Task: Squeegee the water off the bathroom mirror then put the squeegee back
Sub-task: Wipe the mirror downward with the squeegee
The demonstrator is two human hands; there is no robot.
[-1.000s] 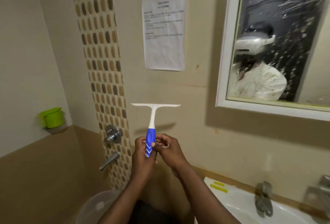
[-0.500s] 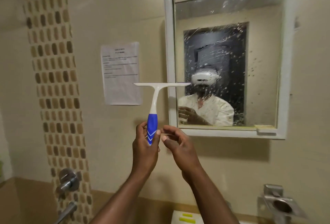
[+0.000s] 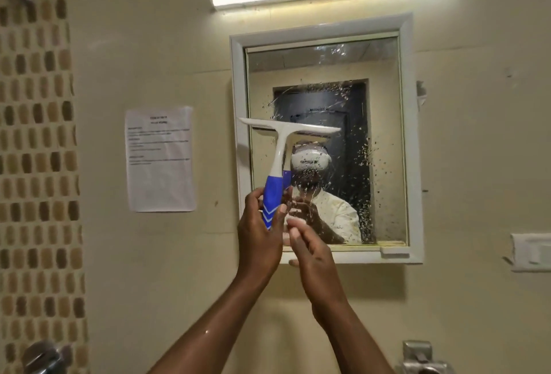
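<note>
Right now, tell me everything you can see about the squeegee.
The squeegee is T-shaped and looks like plastic: a white crossbar blade on top, a white neck, and a blue grip with white chevrons. It stands upright, leaning slightly, before the wet mirror, its bar crossing the left frame. The left hand grips the blue handle; the right hand is beside it, fingers straight. Blade contact with the glass is unclear.

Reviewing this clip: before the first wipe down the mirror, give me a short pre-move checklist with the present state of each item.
1. Squeegee gripped: ok, left hand grips the blue handle.
2. Blade level: ok, roughly horizontal, slight tilt.
3. Blade at top edge of the mirror: not ok, it sits about mid-height.
4. Blade touching glass: cannot tell.
5. Right hand clear of the stroke: not ok, it is beside the handle, in front of the lower glass.
6. Water left to wipe: ok, droplets cover the glass.
</note>
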